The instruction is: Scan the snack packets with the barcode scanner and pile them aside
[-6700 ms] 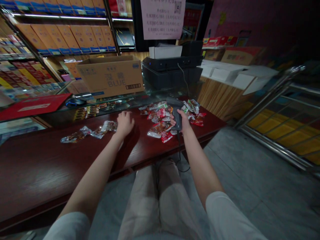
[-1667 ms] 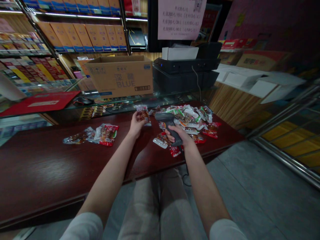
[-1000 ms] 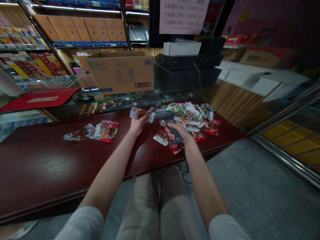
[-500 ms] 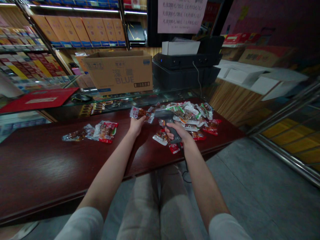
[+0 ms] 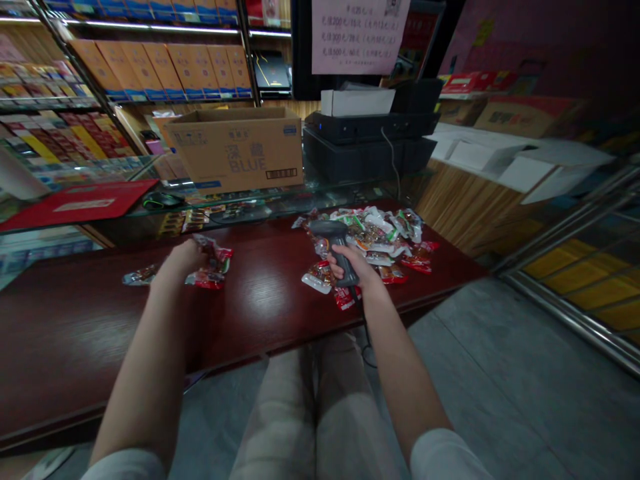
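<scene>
Here, right hand (image 5: 356, 272) grip wrapped tight around scanner (image 5: 334, 241), left hand (image 5: 181, 260) grip pinching snack packet (image 5: 216, 252) over small pile.

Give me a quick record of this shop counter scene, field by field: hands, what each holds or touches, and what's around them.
left hand: resting on the small group of clear and red snack packets, grip unclear
right hand: closed around dark grey handheld barcode scanner
surface: dark red wooden counter
right side: large heap of red, white and green snack packets
behind: brown cardboard box on glass case, black register
</scene>
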The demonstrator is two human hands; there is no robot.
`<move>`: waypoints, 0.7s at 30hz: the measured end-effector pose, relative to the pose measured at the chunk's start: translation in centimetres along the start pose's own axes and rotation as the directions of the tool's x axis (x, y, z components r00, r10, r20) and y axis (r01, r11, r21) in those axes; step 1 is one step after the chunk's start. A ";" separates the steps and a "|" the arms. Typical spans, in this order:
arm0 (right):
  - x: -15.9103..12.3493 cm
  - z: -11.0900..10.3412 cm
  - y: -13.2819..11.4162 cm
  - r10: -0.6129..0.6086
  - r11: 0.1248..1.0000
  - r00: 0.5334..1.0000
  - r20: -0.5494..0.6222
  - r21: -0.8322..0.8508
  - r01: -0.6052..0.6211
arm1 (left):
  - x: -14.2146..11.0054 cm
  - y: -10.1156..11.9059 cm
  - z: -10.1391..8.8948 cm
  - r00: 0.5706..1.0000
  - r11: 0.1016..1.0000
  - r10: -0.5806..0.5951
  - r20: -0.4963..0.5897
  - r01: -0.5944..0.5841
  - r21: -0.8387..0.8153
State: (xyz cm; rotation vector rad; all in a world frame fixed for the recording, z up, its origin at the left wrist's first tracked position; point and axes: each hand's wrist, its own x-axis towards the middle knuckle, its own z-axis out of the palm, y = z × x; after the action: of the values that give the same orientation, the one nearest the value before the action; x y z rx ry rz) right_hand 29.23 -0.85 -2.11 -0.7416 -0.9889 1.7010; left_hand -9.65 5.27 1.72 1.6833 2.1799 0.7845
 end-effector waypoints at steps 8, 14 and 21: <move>0.1 -0.1 0.0 -0.050 0.998 0.998 -0.032 0.032 0.051 | -5.5 2.5 0.3 0.949 0.763 0.315 -0.009 -0.247 0.597; 0.3 -0.5 -0.4 -0.120 0.984 0.985 -0.123 0.118 0.135 | -4.1 0.8 4.7 0.880 0.727 0.361 0.308 -0.472 0.499; 0.4 -1.0 -0.5 -0.156 0.967 0.974 -0.166 0.174 0.185 | -1.7 4.1 6.2 0.896 0.741 0.335 0.290 -0.441 0.506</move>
State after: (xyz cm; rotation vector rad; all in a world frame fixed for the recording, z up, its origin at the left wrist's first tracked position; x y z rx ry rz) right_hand 30.14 -0.13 -2.15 -0.6322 -0.7525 1.5392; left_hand -2.62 5.88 -1.22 2.4457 2.0683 0.0242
